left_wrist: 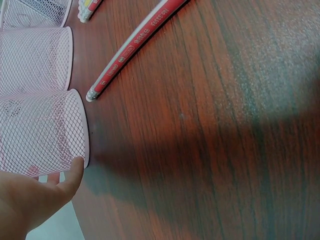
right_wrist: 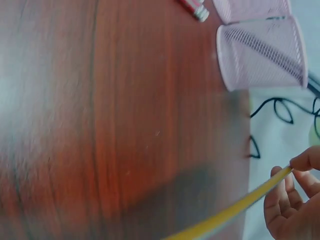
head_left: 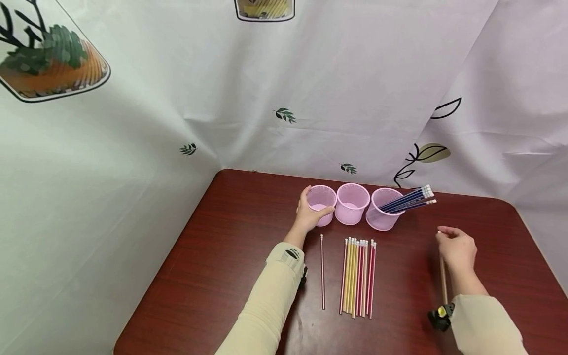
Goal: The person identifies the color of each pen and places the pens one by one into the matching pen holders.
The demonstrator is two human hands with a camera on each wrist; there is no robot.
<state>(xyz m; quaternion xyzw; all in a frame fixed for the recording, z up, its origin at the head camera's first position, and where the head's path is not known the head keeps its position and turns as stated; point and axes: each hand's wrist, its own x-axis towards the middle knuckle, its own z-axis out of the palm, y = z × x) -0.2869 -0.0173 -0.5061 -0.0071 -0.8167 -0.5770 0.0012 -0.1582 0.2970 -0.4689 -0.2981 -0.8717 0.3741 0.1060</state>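
Creased white leaf-print cloth [head_left: 355,88], reddish-brown tabletop [head_left: 222,256]

Three cups [head_left: 350,216], and pencils [head_left: 358,278] (over a dozen).

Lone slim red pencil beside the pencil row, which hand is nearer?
Left. The left hand holds a round pink mesh cup just beyond the red pencil; the right hand is farther right, past the pencil row.

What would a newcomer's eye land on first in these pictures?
Probably three pink mesh cups in a row at the back of the table: the rightmost cup holds slanted blue pencils. In front lie red and yellow pencils side by side, a lone red pencil to their left. The left hand holds the leftmost cup; at far right, the right hand pinches a yellow pencil.
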